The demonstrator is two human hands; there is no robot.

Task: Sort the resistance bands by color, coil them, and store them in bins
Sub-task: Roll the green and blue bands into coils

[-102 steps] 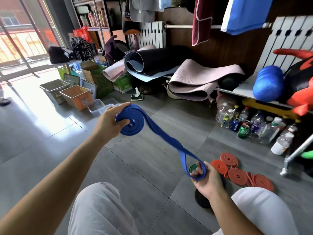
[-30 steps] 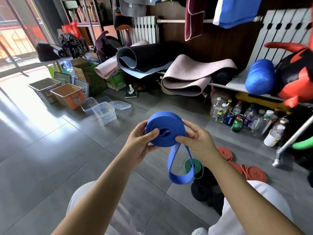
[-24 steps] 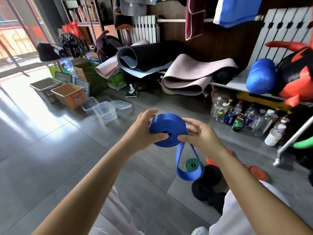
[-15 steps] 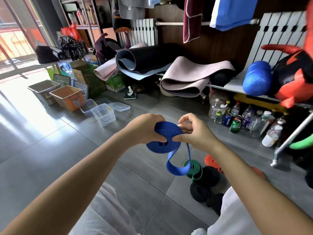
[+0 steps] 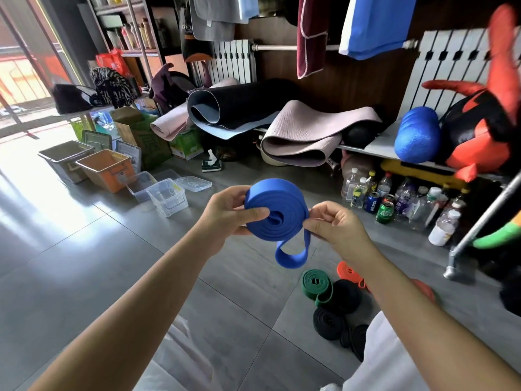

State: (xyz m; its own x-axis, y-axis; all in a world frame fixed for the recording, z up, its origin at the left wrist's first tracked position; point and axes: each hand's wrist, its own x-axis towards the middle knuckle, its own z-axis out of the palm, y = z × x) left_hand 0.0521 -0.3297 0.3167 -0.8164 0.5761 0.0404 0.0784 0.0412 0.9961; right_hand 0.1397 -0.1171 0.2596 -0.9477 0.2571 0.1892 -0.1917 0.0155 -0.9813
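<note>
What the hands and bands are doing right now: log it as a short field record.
blue band: mostly coiled, short loop hanging loose
left hand: grips the coil
right hand: pinches the coil's outer wrap
on floor: green coil, black coils, orange bands
bins: clear bin and orange bin, apart from the bands

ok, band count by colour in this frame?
Blue band: 1, mostly coiled, held off the floor
Green band: 1
Black bands: 3, the nearest cut off by the knee
Orange bands: 2 showing, the right arm may hide more
Total: 7 in view
</note>
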